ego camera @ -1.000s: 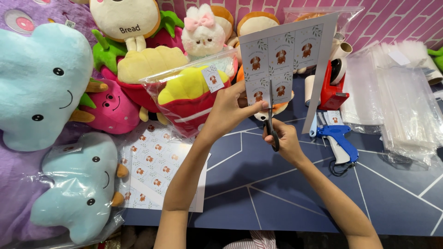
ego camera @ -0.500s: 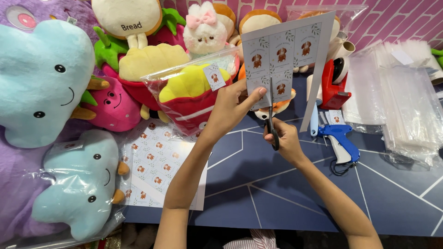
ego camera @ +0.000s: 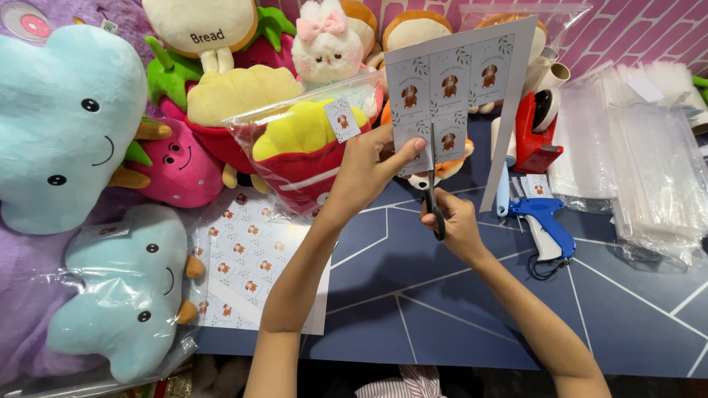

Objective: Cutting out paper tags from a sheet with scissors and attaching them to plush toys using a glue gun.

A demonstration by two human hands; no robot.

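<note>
Blue worktop (ego camera: 457, 309), plush toys banked along its far and left edges. We hold a sheet of printed tags (ego camera: 461, 81) upright above it, near the middle. Our left hand (ego camera: 365, 173) pinches the sheet's lower left corner, fingers closed on the paper. Our right hand (ego camera: 456, 221) grips scissors (ego camera: 431, 188) below, blades pointing up into the sheet's bottom edge. Blue tagging gun (ego camera: 542, 221) lies just right.

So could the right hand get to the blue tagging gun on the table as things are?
Probably yes, but not freely: the right hand is holding scissors mid-cut in the sheet of tags. The blue tagging gun lies just beside it, with bare table between.
</note>
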